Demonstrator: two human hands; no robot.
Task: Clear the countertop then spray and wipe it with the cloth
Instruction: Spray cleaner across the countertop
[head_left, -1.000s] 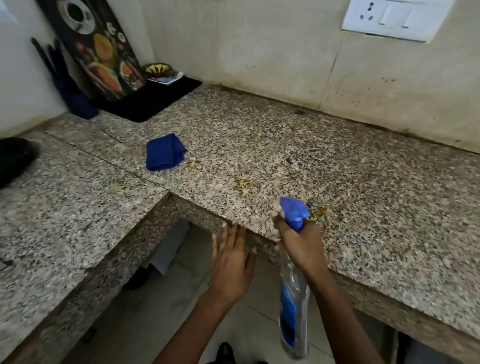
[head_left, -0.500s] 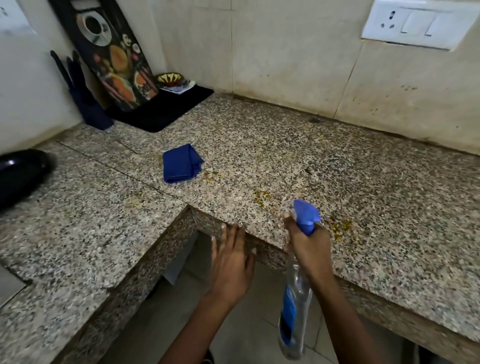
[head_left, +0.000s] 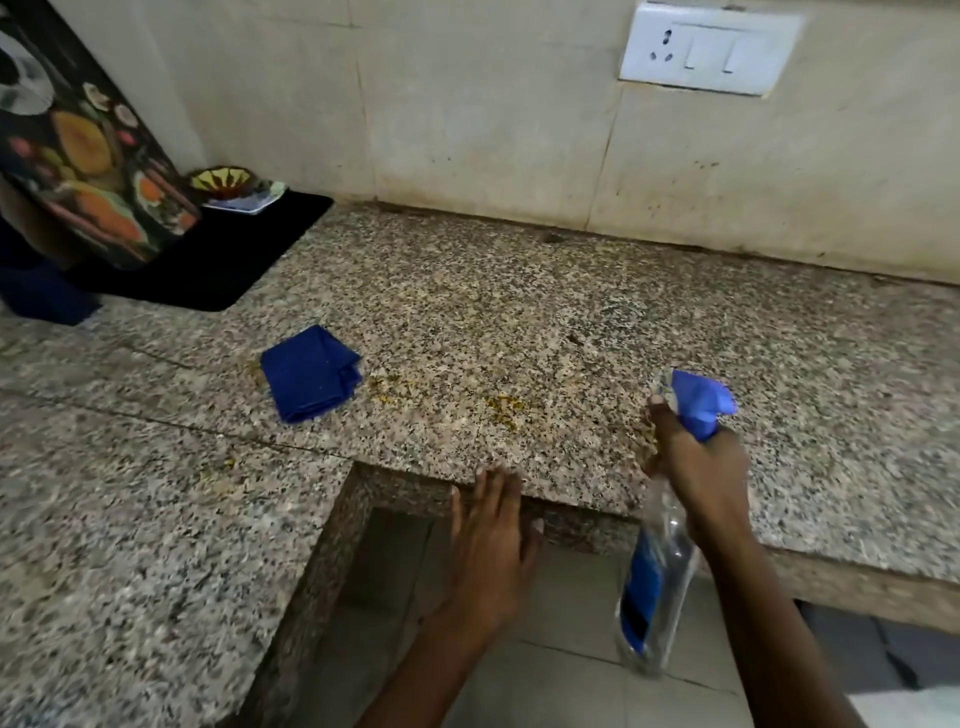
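A folded blue cloth lies on the speckled granite countertop, left of centre. Yellow crumbs and stains dot the counter between the cloth and my right hand. My right hand grips a clear spray bottle with a blue trigger head, held over the counter's front edge with the nozzle aimed at the counter. My left hand is flat and empty, with its fingertips at the counter's front edge.
A black mat sits in the back left corner with a printed board, a patterned bowl and a dark blue object. A white socket plate is on the tiled wall. The counter is L-shaped, with tiled floor below.
The view has shifted right and closer to the counter. My right hand has lifted the spray bottle a little higher over the edge. My left hand stays at the edge.
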